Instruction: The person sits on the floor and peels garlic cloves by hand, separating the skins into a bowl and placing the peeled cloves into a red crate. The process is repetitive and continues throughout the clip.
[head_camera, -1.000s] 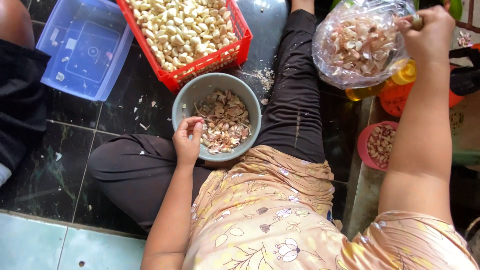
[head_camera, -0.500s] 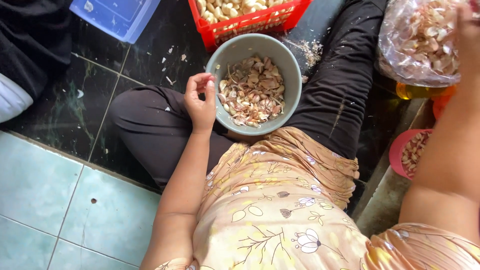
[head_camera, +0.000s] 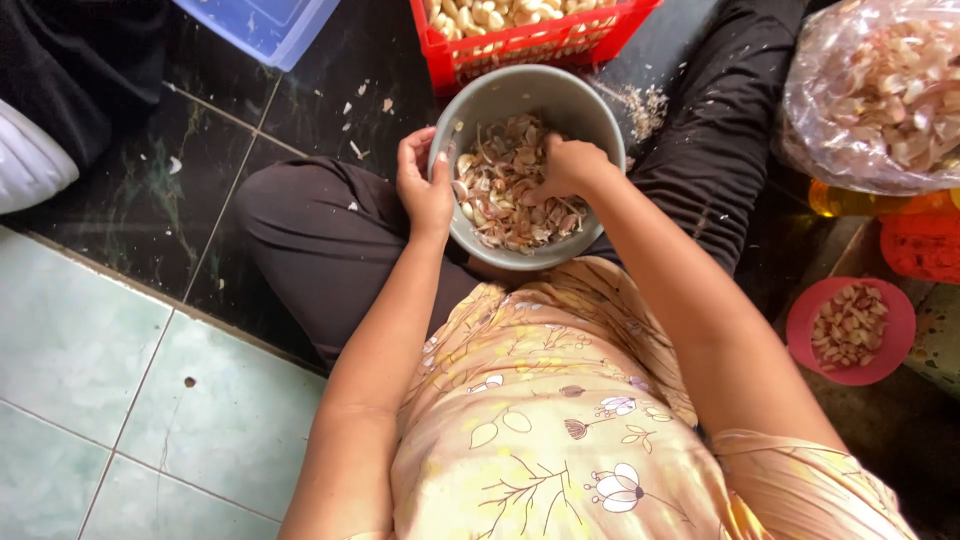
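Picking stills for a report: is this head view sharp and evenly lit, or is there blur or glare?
Head view: soft, even daylight; grey bowl and both hands, left hand and right hand, sharp; mild sheen on the plastic bag; edges bend slightly from the wide lens.

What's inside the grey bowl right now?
The grey bowl holds garlic skins and cloves. The right hand digs into them; the left hand grips the rim. The bowl's bottom is covered.
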